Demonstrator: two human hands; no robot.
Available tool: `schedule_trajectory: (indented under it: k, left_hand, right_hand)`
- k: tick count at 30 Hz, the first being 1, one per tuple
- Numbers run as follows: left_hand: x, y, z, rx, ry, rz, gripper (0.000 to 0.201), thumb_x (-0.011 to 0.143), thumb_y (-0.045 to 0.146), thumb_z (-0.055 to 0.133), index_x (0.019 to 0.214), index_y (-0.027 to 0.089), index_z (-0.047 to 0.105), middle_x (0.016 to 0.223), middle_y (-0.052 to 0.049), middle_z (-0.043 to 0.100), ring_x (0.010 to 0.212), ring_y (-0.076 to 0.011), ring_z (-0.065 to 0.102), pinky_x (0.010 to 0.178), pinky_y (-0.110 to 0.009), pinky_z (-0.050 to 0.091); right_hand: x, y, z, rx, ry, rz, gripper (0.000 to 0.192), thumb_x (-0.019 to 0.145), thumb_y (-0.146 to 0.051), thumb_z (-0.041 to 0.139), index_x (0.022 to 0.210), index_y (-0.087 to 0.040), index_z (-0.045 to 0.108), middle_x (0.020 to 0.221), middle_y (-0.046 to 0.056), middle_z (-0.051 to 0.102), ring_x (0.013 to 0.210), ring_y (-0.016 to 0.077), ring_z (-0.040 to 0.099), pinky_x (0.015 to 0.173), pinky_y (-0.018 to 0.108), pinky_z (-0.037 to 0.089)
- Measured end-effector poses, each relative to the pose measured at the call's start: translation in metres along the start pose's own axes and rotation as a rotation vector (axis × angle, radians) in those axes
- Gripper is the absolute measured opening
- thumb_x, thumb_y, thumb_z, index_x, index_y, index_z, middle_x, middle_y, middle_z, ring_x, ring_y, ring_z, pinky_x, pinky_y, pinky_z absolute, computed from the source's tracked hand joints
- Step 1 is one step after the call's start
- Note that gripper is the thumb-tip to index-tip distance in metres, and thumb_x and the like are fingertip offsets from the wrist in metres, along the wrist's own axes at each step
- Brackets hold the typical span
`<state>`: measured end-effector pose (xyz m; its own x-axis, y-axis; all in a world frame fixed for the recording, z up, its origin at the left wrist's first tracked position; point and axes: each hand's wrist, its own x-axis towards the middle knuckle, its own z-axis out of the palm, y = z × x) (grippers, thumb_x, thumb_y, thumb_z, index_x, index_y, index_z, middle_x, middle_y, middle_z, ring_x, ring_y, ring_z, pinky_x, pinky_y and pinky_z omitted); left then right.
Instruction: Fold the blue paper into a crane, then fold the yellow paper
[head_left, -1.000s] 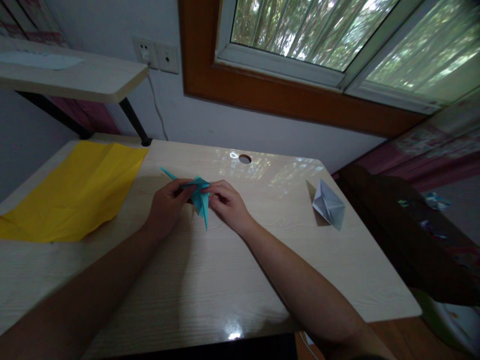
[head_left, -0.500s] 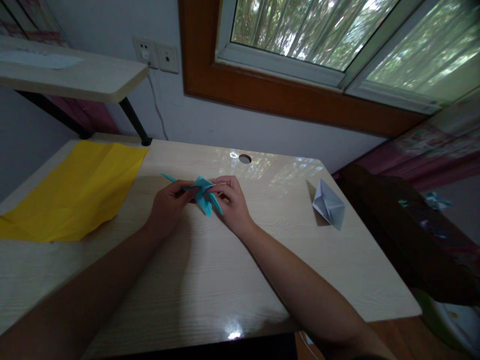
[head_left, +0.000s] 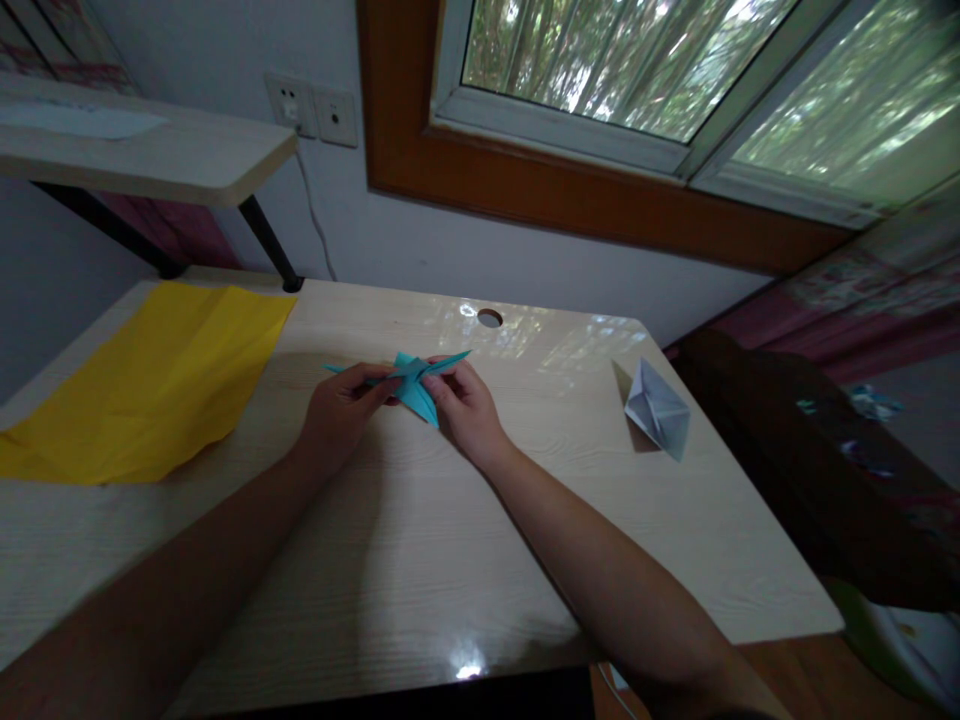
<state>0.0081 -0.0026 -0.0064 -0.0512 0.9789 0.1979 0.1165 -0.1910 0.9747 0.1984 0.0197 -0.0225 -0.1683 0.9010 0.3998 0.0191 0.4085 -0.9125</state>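
Note:
A turquoise origami figure (head_left: 417,393) of folded paper, with long narrow points, is held between my two hands over the desk (head_left: 480,540). My left hand (head_left: 341,410) pinches its left side, and a thin tip sticks out beyond the fingers. On the other side, my right hand (head_left: 469,408) grips the folds with thumb and fingers. One narrow point rises to the upper right above that hand, while a wider flap hangs down between the hands. Parts of the folds are hidden behind the fingers.
Yellow paper (head_left: 157,380) lies on the desk's left side. A folded white paper piece (head_left: 658,408) stands at the right. A raised shelf (head_left: 187,165) on black legs is at the back left. Near the back edge is a cable hole (head_left: 490,318).
The figure's right-hand narrow point, which hung downward, now points to the upper right. My right fingers have shifted from above the folds to gripping them with the thumb in front.

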Motion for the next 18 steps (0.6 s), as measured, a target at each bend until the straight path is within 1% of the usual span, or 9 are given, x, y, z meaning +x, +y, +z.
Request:
schedule_trajectory:
  k: [4, 7, 10, 13, 18]
  left_hand:
    - [-0.0004, 0.0024, 0.0007, -0.015, -0.021, 0.0, 0.029, 0.081, 0.046, 0.08, 0.095, 0.021, 0.079, 0.088, -0.003, 0.08, 0.073, -0.0176, 0.076, 0.072, -0.027, 0.064]
    - [-0.0012, 0.0023, 0.001, -0.024, -0.026, -0.01, 0.027, 0.082, 0.046, 0.08, 0.096, 0.022, 0.079, 0.09, -0.002, 0.08, 0.074, -0.0169, 0.076, 0.072, -0.026, 0.063]
    - [-0.0017, -0.0002, 0.0009, -0.038, -0.045, -0.002, 0.027, 0.083, 0.045, 0.08, 0.098, 0.023, 0.079, 0.094, -0.002, 0.08, 0.075, -0.0164, 0.076, 0.073, -0.026, 0.063]
    - [-0.0012, -0.0026, 0.0009, -0.059, -0.061, 0.001, 0.029, 0.082, 0.047, 0.081, 0.099, 0.023, 0.08, 0.097, -0.003, 0.08, 0.076, -0.017, 0.076, 0.075, -0.028, 0.064]
    - [-0.0009, 0.0004, 0.0014, -0.074, -0.032, -0.029, 0.029, 0.08, 0.047, 0.082, 0.097, 0.023, 0.08, 0.097, -0.003, 0.08, 0.077, -0.0179, 0.076, 0.077, -0.03, 0.065]
  right_hand:
    - [0.0003, 0.0041, 0.0007, 0.129, 0.018, 0.16, 0.025, 0.088, -0.049, 0.071, 0.088, -0.024, 0.066, 0.085, 0.0, 0.065, 0.079, 0.0171, 0.058, 0.074, 0.032, 0.048]
    - [0.0002, 0.0044, 0.0005, 0.19, 0.032, 0.206, 0.03, 0.085, -0.051, 0.074, 0.082, -0.024, 0.062, 0.075, -0.002, 0.059, 0.071, 0.0152, 0.053, 0.066, 0.029, 0.043]
    - [0.0002, 0.0037, -0.0007, 0.245, 0.028, 0.238, 0.031, 0.083, -0.051, 0.076, 0.081, -0.024, 0.06, 0.071, -0.003, 0.055, 0.066, 0.0139, 0.048, 0.061, 0.027, 0.039]
    - [0.0009, 0.0046, -0.0018, 0.297, 0.025, 0.27, 0.03, 0.082, -0.049, 0.077, 0.081, -0.023, 0.061, 0.069, -0.004, 0.054, 0.062, 0.0123, 0.045, 0.06, 0.027, 0.036]
    - [0.0032, 0.0082, -0.0004, 0.384, 0.024, 0.326, 0.031, 0.078, -0.047, 0.081, 0.081, -0.023, 0.063, 0.072, -0.004, 0.06, 0.064, 0.012, 0.05, 0.063, 0.027, 0.039]
